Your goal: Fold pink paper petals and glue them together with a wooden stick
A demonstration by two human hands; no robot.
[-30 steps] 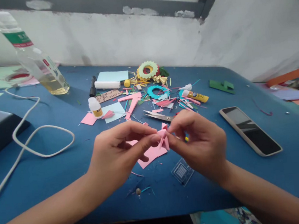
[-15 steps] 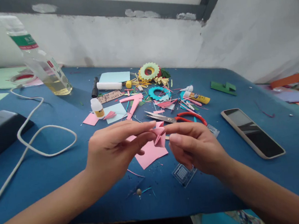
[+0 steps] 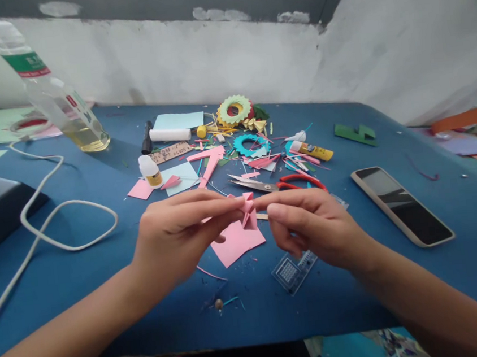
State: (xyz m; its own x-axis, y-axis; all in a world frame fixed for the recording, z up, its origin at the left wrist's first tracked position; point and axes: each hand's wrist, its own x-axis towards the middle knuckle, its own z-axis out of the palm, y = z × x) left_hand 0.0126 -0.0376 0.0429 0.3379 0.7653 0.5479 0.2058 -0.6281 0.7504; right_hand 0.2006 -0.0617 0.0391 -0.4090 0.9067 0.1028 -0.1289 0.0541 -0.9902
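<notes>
My left hand [image 3: 179,227] pinches a small folded piece of pink paper [image 3: 248,210] between thumb and forefinger, above the middle of the blue table. My right hand [image 3: 311,219] is just to its right, forefinger stretched out with its tip at the paper's right edge. The right thumb stays off the paper, and the other right fingers are curled with nothing visible in them. Flat on the table beneath lies a pink sheet [image 3: 237,245], partly hidden by the folded piece and my left hand. Scissors with red handles [image 3: 269,186] lie open just beyond my hands.
Beyond the scissors are paper scraps, a white glue bottle [image 3: 150,172], a blue paper ring [image 3: 241,144] and a green paper ring [image 3: 224,113]. A phone [image 3: 403,206] lies right. At left stand a tall bottle [image 3: 87,135] and a white cable [image 3: 66,205]. A clear plastic piece [image 3: 289,273] is near the front.
My right thumb and forefinger have spread slightly apart, the forefinger straighter against the folded paper. My left hand keeps its pinch. The whole view has shifted a little.
</notes>
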